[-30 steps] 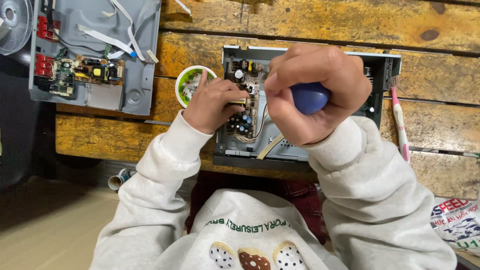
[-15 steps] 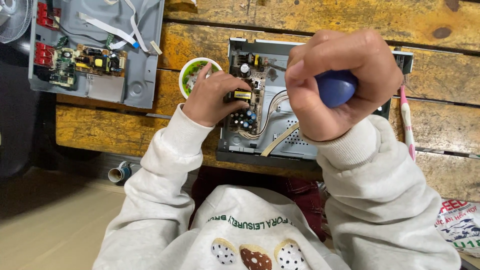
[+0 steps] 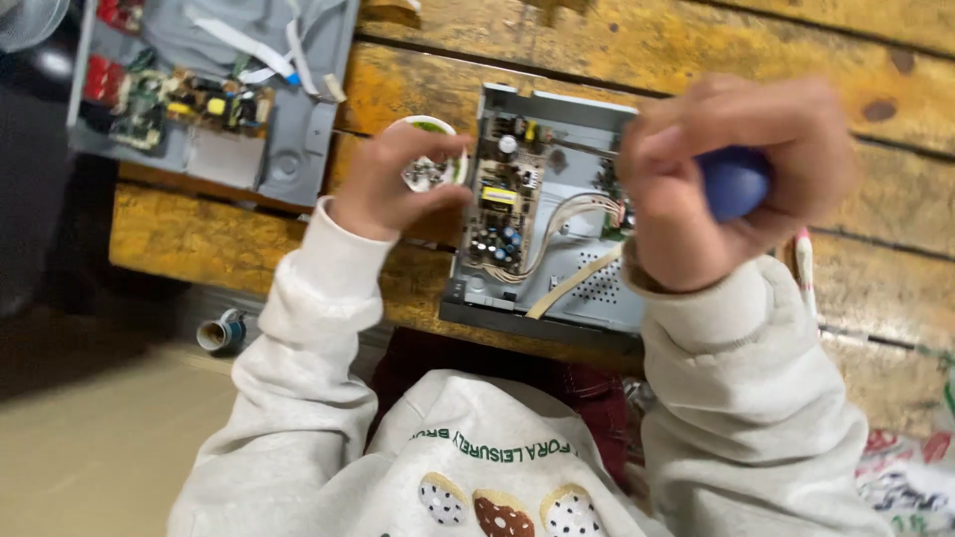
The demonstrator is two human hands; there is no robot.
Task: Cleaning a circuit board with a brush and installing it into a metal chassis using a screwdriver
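Rough yellowed wooden planks make up the worktop (image 3: pixel 796 60), seen from above, with a dim floor at the lower left where a small roll of tape (image 3: pixel 221 330) lies.

An open grey device case (image 3: pixel 557 214) sits at the worktop's near edge, its circuit board (image 3: pixel 497 204) exposed, with pale wires and a flat ribbon running across the metal base. The left hand (image 3: pixel 393 179) rests just left of the case, its fingers curled over a small white round cup (image 3: pixel 430 154) with a green rim; the cup touches the case's left side. The right hand (image 3: pixel 731 184) is raised over the right part of the case, blurred, closed in a fist around the blue handle of a screwdriver (image 3: pixel 734 181); its shaft is hidden.

A second opened grey case (image 3: pixel 214 89) with red and yellow parts and white ribbons lies at the upper left, well apart. A pink-and-white pen (image 3: pixel 806 273) lies on the planks just right of the right sleeve.
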